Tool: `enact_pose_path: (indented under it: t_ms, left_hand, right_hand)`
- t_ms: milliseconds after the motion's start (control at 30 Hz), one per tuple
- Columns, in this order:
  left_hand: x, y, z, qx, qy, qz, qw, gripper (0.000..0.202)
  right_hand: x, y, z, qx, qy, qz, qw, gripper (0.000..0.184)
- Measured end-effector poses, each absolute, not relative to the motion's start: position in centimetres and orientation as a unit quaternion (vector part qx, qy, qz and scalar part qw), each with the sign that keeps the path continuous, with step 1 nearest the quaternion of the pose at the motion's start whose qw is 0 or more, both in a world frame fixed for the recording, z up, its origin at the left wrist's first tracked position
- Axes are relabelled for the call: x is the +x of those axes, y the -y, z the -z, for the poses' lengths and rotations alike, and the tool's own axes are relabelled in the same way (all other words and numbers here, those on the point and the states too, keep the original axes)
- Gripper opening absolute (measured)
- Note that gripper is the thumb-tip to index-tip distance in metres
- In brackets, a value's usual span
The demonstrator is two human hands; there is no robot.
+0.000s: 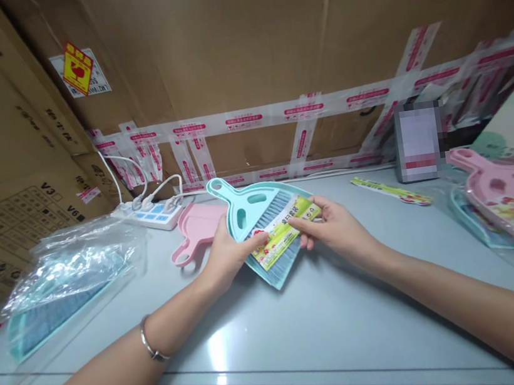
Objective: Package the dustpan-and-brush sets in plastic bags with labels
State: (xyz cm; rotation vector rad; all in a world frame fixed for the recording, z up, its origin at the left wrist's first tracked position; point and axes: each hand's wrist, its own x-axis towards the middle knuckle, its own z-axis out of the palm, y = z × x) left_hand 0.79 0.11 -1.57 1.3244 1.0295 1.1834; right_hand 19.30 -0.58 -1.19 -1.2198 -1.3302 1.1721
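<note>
Left hand [227, 253] gripping teal dustpan set [261, 223] by its left side, thumb pinching label card [285, 230] onto bristles. Right hand [335, 226] pinching card's right end (card seated across brush, not bagged yet). Set lying between hands on surface [332, 328]; bagged sets flanking.

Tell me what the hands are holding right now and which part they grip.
Both hands hold a teal dustpan set by its label card: left hand at the card's lower end, right hand at its upper end.
</note>
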Motion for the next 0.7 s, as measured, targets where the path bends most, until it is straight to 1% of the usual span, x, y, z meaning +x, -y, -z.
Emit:
enact_pose_path:
  t_ms: [100, 167, 233, 400, 500, 567, 600, 633, 667, 700]
  left_hand:
    - [0.7, -0.3, 1.4, 0.524, -0.440, -0.503, 0.528, 0.069]
    - [0.5, -0.5, 1.0, 0.504, -0.428, -0.517, 0.544, 0.067]
    - [0.3, -0.5, 0.5, 0.490, -0.400, -0.534, 0.562, 0.063]
    - [0.8, 0.2, 0.3, 0.499, -0.360, -0.527, 0.586, 0.059]
    - [1.2, 0.4, 0.6, 0.561, -0.370, -0.471, 0.572, 0.057]
    - [0.6, 0.1, 0.1, 0.634, -0.390, -0.400, 0.534, 0.056]
    - [-0.1, -0.2, -0.4, 0.677, -0.408, -0.365, 0.492, 0.052]
    - [-1.0, -0.5, -1.1, 0.716, -0.433, -0.338, 0.432, 0.046]
    - [-2.3, -0.8, -2.0, 0.745, -0.466, -0.324, 0.349, 0.039]
    - [-3.8, -1.1, -2.9, 0.748, -0.515, -0.342, 0.243, 0.033]
  right_hand:
    - [19.6, 0.7, 1.2, -0.509, 0.522, -0.455, 0.512, 0.044]
    - [19.7, 0.8, 1.0, -0.515, 0.486, -0.433, 0.558, 0.047]
    - [19.7, 1.1, 0.8, -0.506, 0.447, -0.456, 0.580, 0.049]
    - [18.7, 2.1, 0.6, -0.384, 0.403, -0.651, 0.516, 0.052]
    - [18.3, 2.2, 0.9, -0.401, 0.349, -0.671, 0.517, 0.041]
    - [18.4, 2.2, 1.1, -0.417, 0.318, -0.661, 0.537, 0.035]
    - [18.5, 2.1, 1.2, -0.417, 0.308, -0.655, 0.550, 0.034]
    - [18.7, 2.0, 1.2, -0.413, 0.301, -0.652, 0.560, 0.034]
    - [18.9, 2.0, 1.3, -0.410, 0.295, -0.650, 0.567, 0.034]
    - [19.1, 1.9, 1.4, -0.409, 0.291, -0.650, 0.571, 0.035]
